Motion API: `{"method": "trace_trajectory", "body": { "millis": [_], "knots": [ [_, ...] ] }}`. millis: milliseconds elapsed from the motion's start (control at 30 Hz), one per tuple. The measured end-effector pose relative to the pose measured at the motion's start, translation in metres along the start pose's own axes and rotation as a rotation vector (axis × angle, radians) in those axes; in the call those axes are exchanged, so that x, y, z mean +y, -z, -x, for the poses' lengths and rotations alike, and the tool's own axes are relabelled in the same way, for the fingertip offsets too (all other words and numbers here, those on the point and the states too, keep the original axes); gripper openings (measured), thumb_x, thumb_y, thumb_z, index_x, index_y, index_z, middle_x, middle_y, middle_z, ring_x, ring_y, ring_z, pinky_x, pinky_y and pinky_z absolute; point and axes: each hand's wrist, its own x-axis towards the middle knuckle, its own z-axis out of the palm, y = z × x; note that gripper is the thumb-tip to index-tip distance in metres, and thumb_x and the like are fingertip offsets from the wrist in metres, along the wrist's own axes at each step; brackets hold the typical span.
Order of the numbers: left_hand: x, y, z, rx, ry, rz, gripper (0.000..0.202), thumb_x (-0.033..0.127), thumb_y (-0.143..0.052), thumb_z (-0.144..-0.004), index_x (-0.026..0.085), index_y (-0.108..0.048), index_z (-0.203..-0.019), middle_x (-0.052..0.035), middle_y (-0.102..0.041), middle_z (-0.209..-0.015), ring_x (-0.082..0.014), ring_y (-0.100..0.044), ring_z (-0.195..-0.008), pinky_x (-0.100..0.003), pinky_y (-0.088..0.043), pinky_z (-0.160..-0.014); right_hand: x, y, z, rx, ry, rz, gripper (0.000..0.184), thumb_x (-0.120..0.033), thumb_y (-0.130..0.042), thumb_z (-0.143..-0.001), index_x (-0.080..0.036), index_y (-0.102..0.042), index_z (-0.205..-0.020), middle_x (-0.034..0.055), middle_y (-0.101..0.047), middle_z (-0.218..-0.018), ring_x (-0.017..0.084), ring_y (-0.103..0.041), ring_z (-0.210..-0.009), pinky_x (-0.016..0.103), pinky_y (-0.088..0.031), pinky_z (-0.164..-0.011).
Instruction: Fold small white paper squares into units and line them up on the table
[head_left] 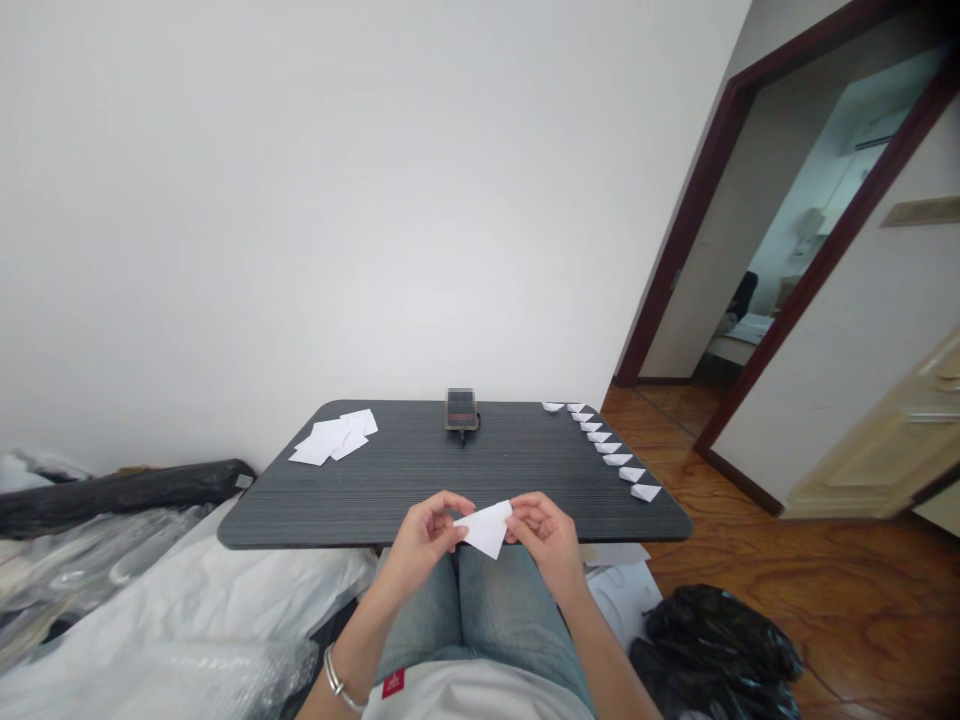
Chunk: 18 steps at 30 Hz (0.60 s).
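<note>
My left hand (424, 535) and my right hand (547, 540) hold a folded sheet of white paper (484, 528) between their fingertips, just above the near edge of the dark grey wood-grain table (420, 470). The paper has a pointed, roughly triangular shape. Loose white paper squares (334, 436) lie in an overlapping pile at the table's far left. Several small folded paper pieces (607, 447) form a line along the right edge. A phone (461, 410) stands upright at the far edge.
A silver bracelet (341, 680) circles my left wrist. Clear plastic and white sheeting (187, 610) and a black roll (112, 498) lie to the left. A black plastic bag (712, 650) sits on the wooden floor at lower right, beyond which stands a doorway (787, 230).
</note>
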Motion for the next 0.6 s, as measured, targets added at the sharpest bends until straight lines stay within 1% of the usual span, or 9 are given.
{"method": "trace_trajectory", "body": {
  "millis": [67,100,200,300,367,433,533,600],
  "knots": [
    [-0.001,-0.001,-0.001,0.019,-0.024,0.0,0.024,0.022,-0.07,-0.066,0.012,-0.061,-0.086,-0.0013,-0.062,-0.074,-0.0068,-0.048,-0.051,-0.018,-0.035,-0.047,0.003,0.0,-0.002,0.001,-0.094,-0.058,0.031,-0.03,-0.075,-0.064,-0.018,-0.063,-0.091,-0.0024,-0.065,-0.058,0.012,-0.059,-0.049,0.023,-0.048,-0.05],
    [-0.001,-0.001,-0.002,0.032,-0.033,0.007,0.024,0.021,-0.07,-0.065,0.012,-0.061,-0.086,-0.0022,-0.063,-0.077,-0.0071,-0.049,-0.052,-0.018,-0.036,-0.048,0.005,0.0,-0.003,-0.011,-0.136,-0.069,0.034,-0.031,-0.077,-0.062,-0.017,-0.064,-0.091,-0.0017,-0.065,-0.058,0.012,-0.059,-0.049,0.023,-0.048,-0.049],
    [-0.001,-0.003,-0.002,0.1,-0.036,0.047,0.028,0.021,-0.072,-0.063,0.013,-0.06,-0.087,-0.0034,-0.064,-0.081,-0.0072,-0.052,-0.052,-0.019,-0.04,-0.05,0.007,0.001,-0.004,-0.014,-0.194,-0.072,0.029,-0.033,-0.078,-0.061,-0.014,-0.065,-0.079,0.0016,-0.067,-0.059,0.012,-0.06,-0.05,0.022,-0.048,-0.048],
    [0.0,-0.006,-0.002,0.176,-0.016,0.115,0.035,0.02,-0.075,-0.059,0.013,-0.06,-0.09,-0.003,-0.064,-0.082,-0.0069,-0.053,-0.053,-0.019,-0.043,-0.051,0.006,-0.001,-0.002,0.031,-0.169,-0.08,0.025,-0.033,-0.078,-0.062,-0.014,-0.065,-0.071,0.0015,-0.067,-0.057,0.011,-0.059,-0.048,0.02,-0.047,-0.048],
    [0.0,-0.007,-0.002,0.192,-0.004,0.165,0.039,0.02,-0.077,-0.057,0.013,-0.06,-0.091,-0.0015,-0.064,-0.078,-0.007,-0.054,-0.054,-0.019,-0.044,-0.052,0.005,-0.003,-0.001,0.053,-0.156,-0.088,0.024,-0.033,-0.078,-0.061,-0.014,-0.064,-0.07,0.0007,-0.066,-0.054,0.01,-0.059,-0.048,0.019,-0.047,-0.047],
    [0.0,-0.008,-0.002,0.181,0.012,0.201,0.039,0.022,-0.078,-0.057,0.012,-0.06,-0.089,0.0002,-0.063,-0.07,-0.0078,-0.055,-0.054,-0.019,-0.045,-0.051,0.002,-0.005,0.0,0.062,-0.15,-0.098,0.024,-0.033,-0.078,-0.061,-0.015,-0.063,-0.068,0.0,-0.065,-0.052,0.01,-0.058,-0.047,0.019,-0.046,-0.047],
    [-0.001,-0.007,-0.002,0.151,0.037,0.219,0.031,0.026,-0.078,-0.057,0.011,-0.062,-0.079,0.0006,-0.062,-0.059,-0.0096,-0.057,-0.053,-0.019,-0.045,-0.05,-0.003,-0.007,0.002,0.06,-0.153,-0.113,0.024,-0.034,-0.077,-0.063,-0.015,-0.063,-0.067,-0.0003,-0.065,-0.051,0.01,-0.058,-0.047,0.018,-0.045,-0.047],
    [0.0,-0.006,-0.002,0.14,0.047,0.226,0.029,0.029,-0.078,-0.058,0.011,-0.061,-0.073,0.0001,-0.063,-0.057,-0.0103,-0.058,-0.051,-0.02,-0.046,-0.05,-0.006,-0.008,0.002,0.05,-0.161,-0.117,0.024,-0.034,-0.077,-0.063,-0.015,-0.062,-0.066,-0.0002,-0.065,-0.052,0.009,-0.058,-0.046,0.018,-0.045,-0.047]
  ]
}}
